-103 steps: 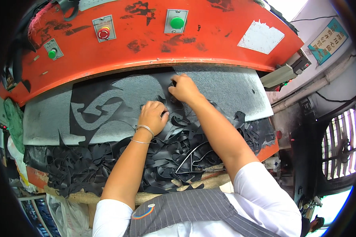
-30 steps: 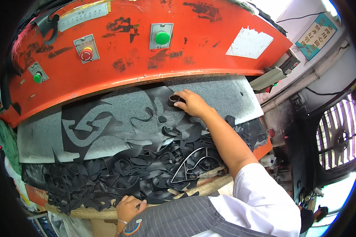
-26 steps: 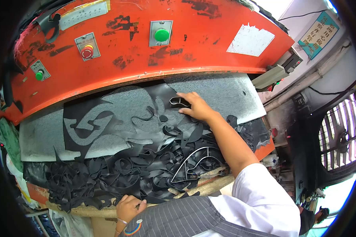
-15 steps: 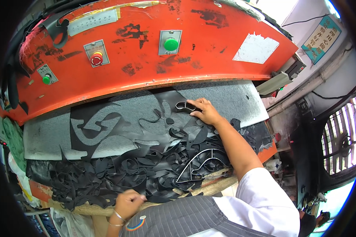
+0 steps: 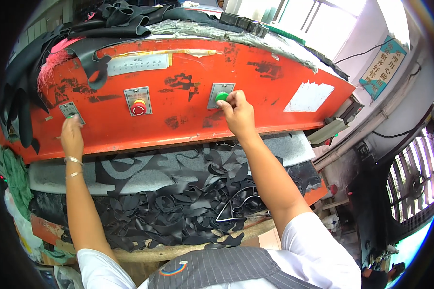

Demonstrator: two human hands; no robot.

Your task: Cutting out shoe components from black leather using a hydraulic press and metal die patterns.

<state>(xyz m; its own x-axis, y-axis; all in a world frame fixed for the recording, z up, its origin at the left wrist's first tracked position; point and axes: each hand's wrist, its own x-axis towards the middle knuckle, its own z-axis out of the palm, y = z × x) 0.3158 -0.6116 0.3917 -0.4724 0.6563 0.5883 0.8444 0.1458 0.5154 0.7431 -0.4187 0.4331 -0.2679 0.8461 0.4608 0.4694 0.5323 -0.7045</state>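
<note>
My right hand (image 5: 239, 115) is up at the orange-red press, its thumb touching the large green button (image 5: 221, 97) and its fingers curled in, with nothing held. My left hand (image 5: 73, 136) reaches the small green button (image 5: 71, 116) on the left panel; its fingers are smeared and partly hide the button. Below the press edge, a black sheet (image 5: 125, 184) with cut-out shapes lies on the grey pad (image 5: 48, 178). A small metal cutting die (image 5: 225, 143) shows partly under the edge. A larger curved metal die (image 5: 220, 215) rests on the heap of black scraps (image 5: 164, 212).
A red stop button (image 5: 138, 107) sits between the two green ones. Black sheets (image 5: 115, 24) drape over the press top at left. A wooden rail (image 5: 178, 251) runs along the front. At the far right is a black fan-like grille (image 5: 414, 178).
My right hand has let go of the small metal die and moved up to the large green button. My left hand has risen from near the apron to the left green button. The view has tilted upward.
</note>
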